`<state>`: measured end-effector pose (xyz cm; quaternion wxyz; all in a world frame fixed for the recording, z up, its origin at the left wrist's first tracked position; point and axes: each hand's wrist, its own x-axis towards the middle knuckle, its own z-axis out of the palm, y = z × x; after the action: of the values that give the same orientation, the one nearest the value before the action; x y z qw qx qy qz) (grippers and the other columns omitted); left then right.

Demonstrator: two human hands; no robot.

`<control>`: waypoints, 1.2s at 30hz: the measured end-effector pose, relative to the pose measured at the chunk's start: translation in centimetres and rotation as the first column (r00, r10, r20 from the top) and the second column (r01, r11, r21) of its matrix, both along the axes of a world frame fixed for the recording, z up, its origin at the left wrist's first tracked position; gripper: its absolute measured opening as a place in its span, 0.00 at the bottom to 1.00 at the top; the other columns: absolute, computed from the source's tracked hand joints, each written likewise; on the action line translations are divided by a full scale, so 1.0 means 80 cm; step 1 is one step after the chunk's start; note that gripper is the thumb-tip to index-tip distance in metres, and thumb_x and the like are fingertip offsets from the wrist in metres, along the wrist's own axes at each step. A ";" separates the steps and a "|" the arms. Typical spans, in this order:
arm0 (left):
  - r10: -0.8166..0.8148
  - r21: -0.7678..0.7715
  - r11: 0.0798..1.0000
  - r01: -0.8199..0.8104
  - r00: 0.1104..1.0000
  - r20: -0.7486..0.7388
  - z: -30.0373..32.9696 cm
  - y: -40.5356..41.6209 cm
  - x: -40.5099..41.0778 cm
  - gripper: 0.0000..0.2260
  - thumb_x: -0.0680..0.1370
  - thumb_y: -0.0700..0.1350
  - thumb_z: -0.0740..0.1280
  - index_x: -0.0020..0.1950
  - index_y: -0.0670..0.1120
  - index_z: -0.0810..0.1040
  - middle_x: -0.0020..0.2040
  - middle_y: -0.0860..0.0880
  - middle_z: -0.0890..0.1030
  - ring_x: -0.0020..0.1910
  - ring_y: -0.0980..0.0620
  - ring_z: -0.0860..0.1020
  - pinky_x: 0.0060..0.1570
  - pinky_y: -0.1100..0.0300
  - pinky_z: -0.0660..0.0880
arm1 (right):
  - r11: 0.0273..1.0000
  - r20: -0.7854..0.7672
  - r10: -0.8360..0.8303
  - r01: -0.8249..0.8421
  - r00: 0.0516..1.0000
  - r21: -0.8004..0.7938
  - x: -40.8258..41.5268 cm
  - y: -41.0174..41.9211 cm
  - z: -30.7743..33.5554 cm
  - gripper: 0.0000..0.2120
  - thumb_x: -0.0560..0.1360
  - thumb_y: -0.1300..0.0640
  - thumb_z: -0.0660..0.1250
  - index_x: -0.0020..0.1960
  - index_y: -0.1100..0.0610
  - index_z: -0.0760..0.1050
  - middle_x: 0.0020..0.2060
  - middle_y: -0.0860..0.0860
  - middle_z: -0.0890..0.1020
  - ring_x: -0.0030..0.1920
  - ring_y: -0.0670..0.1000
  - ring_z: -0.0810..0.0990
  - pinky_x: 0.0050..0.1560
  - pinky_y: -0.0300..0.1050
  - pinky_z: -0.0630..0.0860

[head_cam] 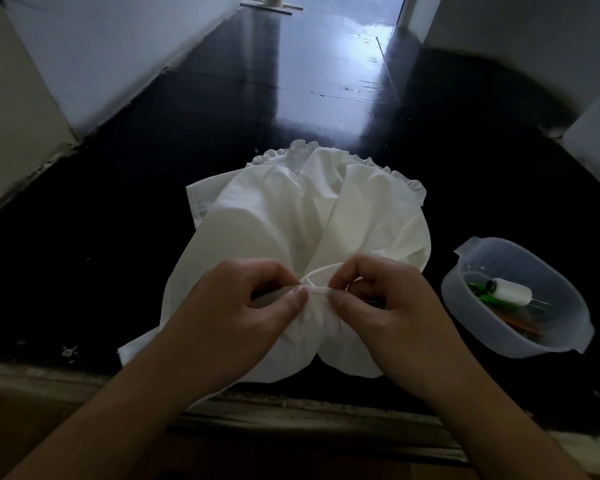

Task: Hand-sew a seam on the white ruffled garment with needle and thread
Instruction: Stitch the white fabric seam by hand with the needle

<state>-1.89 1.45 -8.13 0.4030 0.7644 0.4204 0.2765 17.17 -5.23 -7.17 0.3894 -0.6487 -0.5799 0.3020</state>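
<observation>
White ruffled garment (305, 220) spread on dark desk (118, 237), ruffled edge on far side from hands. Left hand (236, 306) and right hand (378, 303) side by side, each pinching folded fabric edge between thumb and curled fingers, thumbs near each other. Needle not discernible. Right of right hand: translucent plastic bowl (548, 344) holding white thread spool (510, 292) and green items (482, 295).

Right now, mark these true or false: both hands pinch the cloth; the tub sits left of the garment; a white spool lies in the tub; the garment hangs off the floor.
1. Both hands, left hand and right hand, pinch the white garment: true.
2. The tub sits left of the garment: false, it sits to the right.
3. A white spool lies in the tub: true.
4. The garment hangs clear of the floor: false, it lies spread on it.
</observation>
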 end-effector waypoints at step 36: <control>0.019 -0.073 0.997 -0.015 0.999 0.046 0.000 0.001 0.000 0.07 0.78 0.50 0.72 0.41 0.53 0.86 0.37 0.54 0.85 0.39 0.57 0.84 0.41 0.61 0.78 | 0.992 -0.477 0.034 -0.090 0.878 -0.094 0.007 0.009 -0.007 0.07 0.70 0.59 0.71 0.37 0.64 0.79 0.23 0.51 0.67 0.24 0.47 0.62 0.29 0.42 0.57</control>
<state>-1.92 1.56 -8.13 0.4377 0.7391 0.4272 0.2821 17.70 -4.48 -7.72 0.4722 -0.5572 -0.4696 0.4960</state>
